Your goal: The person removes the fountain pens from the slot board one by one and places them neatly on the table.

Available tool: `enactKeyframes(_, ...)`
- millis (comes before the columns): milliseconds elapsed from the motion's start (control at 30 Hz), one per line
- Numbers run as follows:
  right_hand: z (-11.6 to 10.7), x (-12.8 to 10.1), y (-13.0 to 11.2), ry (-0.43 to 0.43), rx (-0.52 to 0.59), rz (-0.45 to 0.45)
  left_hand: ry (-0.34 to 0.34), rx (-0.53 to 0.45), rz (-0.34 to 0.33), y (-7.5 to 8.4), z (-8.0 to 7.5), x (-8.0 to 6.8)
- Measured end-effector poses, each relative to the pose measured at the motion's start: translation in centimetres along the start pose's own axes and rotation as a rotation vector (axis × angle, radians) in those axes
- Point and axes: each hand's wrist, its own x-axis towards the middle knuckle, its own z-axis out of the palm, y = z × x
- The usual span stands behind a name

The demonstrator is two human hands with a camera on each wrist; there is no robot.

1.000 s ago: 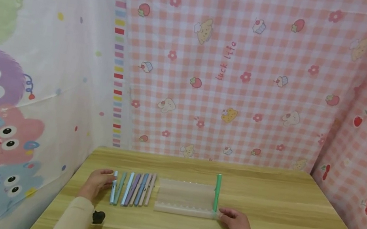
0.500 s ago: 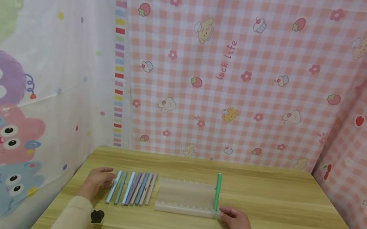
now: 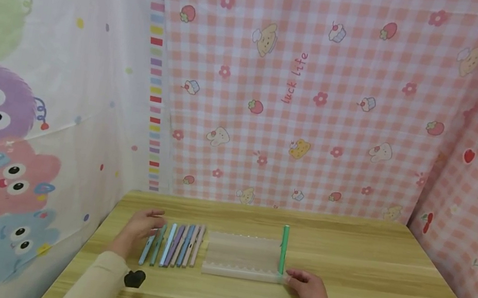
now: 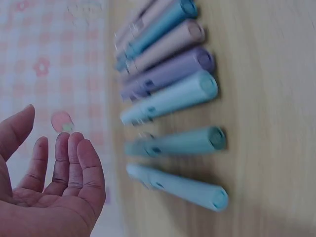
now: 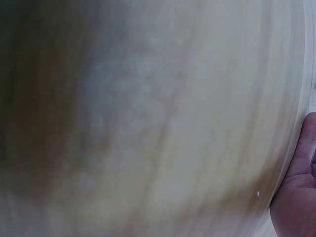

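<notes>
My left hand (image 3: 143, 226) is over the far ends of the leftmost pens, fingers loosely extended and holding nothing. In the left wrist view the left hand (image 4: 66, 182) shows its palm, apart from the pens. Light blue (image 4: 180, 190), grey-green (image 4: 182, 142), purple (image 4: 170, 74) and other capped pens lie side by side. Right of them is a clear plastic pen rack (image 3: 242, 274) with scalloped edges. A green pen (image 3: 283, 250) sits in its rightmost notch. My right hand (image 3: 308, 287) pinches the rack's right front end; the right wrist view shows only part of that hand (image 5: 296, 197).
A wooden table (image 3: 366, 263) bears everything. Behind it hangs a pink checked cloth (image 3: 340, 134), with a white cartoon cloth (image 3: 102, 96) on the left. A black device (image 3: 134, 278) is by my left wrist.
The leftmost light blue pen has turned to a slant, its near end shifted left. My left hand has since moved up and right over the pens. My right hand stays put.
</notes>
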Motion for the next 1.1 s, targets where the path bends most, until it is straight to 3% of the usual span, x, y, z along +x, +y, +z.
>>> enactKeyframes(233,0.0,-0.1,-0.1,0.009,-0.003,-0.007,-0.045,-0.022,0.05,1.8,2.2,-0.5)
enactKeyframes(500,0.0,-0.1,-0.2,0.008,0.009,-0.015,-0.095,-0.032,0.059,3.0,5.2,-0.6)
enactKeyframes(733,0.0,-0.1,-0.3,0.007,0.013,-0.015,-0.151,-0.022,0.057,4.5,8.7,-2.0)
enactKeyframes(933,0.1,0.0,-0.2,0.013,0.013,-0.016,-0.242,-0.008,0.072,4.6,12.0,-2.6)
enactKeyframes(1100,0.0,0.0,-0.1,0.01,0.017,-0.006,-0.306,-0.01,0.094,3.6,14.7,-2.6)
